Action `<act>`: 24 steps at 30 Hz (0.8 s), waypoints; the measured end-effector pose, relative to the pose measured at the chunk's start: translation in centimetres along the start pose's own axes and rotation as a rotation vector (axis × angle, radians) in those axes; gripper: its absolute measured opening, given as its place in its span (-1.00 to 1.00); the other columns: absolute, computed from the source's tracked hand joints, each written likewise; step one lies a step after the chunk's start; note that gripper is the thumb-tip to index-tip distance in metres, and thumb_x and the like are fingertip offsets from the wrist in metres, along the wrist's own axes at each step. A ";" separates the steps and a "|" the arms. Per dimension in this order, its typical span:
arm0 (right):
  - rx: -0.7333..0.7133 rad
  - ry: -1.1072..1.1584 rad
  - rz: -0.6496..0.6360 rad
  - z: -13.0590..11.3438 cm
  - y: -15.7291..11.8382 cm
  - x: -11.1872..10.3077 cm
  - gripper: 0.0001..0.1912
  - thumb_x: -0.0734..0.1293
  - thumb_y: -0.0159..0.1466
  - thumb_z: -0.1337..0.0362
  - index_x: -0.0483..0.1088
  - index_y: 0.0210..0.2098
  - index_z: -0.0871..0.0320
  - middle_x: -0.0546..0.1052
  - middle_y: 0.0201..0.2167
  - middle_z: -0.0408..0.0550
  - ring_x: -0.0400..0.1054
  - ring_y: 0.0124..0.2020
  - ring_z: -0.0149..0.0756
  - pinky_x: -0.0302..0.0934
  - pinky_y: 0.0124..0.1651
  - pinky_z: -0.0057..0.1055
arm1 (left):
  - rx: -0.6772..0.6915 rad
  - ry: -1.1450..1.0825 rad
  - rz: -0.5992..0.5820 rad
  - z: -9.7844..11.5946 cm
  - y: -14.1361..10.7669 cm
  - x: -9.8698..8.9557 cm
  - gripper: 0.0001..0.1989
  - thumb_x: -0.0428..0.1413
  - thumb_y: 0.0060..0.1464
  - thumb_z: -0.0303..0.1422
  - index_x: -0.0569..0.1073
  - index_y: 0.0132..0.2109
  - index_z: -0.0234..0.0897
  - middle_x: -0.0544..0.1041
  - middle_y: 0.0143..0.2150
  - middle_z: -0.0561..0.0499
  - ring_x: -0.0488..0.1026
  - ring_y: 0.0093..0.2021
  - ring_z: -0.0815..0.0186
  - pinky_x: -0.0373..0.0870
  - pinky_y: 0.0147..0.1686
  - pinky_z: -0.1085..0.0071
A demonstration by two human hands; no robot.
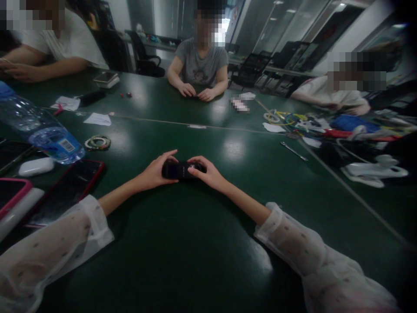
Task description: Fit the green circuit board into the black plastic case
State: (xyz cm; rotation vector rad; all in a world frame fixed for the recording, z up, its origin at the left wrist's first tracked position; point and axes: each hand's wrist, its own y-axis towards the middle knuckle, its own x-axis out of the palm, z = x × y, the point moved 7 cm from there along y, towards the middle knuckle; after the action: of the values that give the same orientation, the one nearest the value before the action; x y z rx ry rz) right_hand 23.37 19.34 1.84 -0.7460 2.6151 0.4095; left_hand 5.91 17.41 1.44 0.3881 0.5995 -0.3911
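A small black device [183,170] with a dark screen at its left end lies flat on the green table [182,243], in the middle of the view. My left hand [156,171] grips its left end, thumb along the near edge and fingers at the far side. Around the right end is my right hand [210,174], its thumb resting on top of the device and its fingers curled behind. Both hands are closed on it.
At left are a water bottle [48,130], a red-edged phone [68,191], a white case [36,166] and a bracelet [97,142]. A wrench [293,151] and cables [283,117] lie at right. Three people sit across the table.
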 end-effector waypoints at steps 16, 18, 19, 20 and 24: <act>-0.029 -0.197 0.163 0.2 -0.1 -0.7 -0.54 0.27 0.26 -0.03 0.26 0.07 0.03 0.35 0.05 0.02 0.17 0.13 -0.11 0.14 0.17 -0.07 | -0.062 0.190 0.059 -0.3 -0.2 -0.2 -0.27 0.14 0.08 -0.08 0.08 0.30 -0.20 0.24 0.26 -0.19 0.22 0.23 0.02 0.20 0.18 -0.01; -0.072 -0.216 0.151 -0.1 -0.2 -0.6 -0.45 0.37 0.19 0.00 0.22 0.10 0.01 0.32 0.08 0.02 0.15 0.15 -0.08 0.15 0.16 -0.05 | -0.069 0.201 0.062 -0.4 -0.2 -0.2 -0.26 0.14 0.08 -0.07 0.08 0.30 -0.23 0.24 0.26 -0.20 0.21 0.24 0.02 0.20 0.18 0.01; -0.090 -0.234 0.145 -0.2 -0.2 -0.5 -0.42 0.40 0.16 0.03 0.21 0.10 0.00 0.32 0.08 0.02 0.14 0.15 -0.07 0.15 0.16 -0.04 | -0.072 0.207 0.065 -0.5 -0.3 -0.2 -0.25 0.14 0.07 -0.07 0.08 0.30 -0.25 0.25 0.25 -0.21 0.21 0.24 0.02 0.20 0.19 0.03; -0.103 -0.253 0.142 -0.3 -0.2 -0.5 -0.41 0.42 0.14 0.05 0.21 0.10 0.00 0.32 0.08 0.01 0.14 0.15 -0.06 0.15 0.16 -0.02 | -0.074 0.212 0.064 -0.5 -0.3 -0.2 -0.24 0.14 0.07 -0.06 0.08 0.31 -0.26 0.25 0.26 -0.22 0.21 0.24 0.03 0.20 0.19 0.04; -0.104 -0.281 0.138 -0.1 -0.3 -0.5 -0.41 0.44 0.13 0.12 0.21 0.10 0.01 0.32 0.07 0.01 0.14 0.15 -0.06 0.17 0.14 -0.01 | -0.077 0.237 0.052 -0.5 -0.3 -0.2 -0.18 0.15 0.06 -0.04 0.02 0.33 -0.28 0.22 0.28 -0.24 0.21 0.24 0.01 0.22 0.18 0.04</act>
State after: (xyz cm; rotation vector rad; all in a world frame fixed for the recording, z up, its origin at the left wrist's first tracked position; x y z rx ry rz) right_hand 23.87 19.32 2.09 -0.5000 2.4003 0.6457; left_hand 5.36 17.46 1.11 0.3778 0.8317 -0.2732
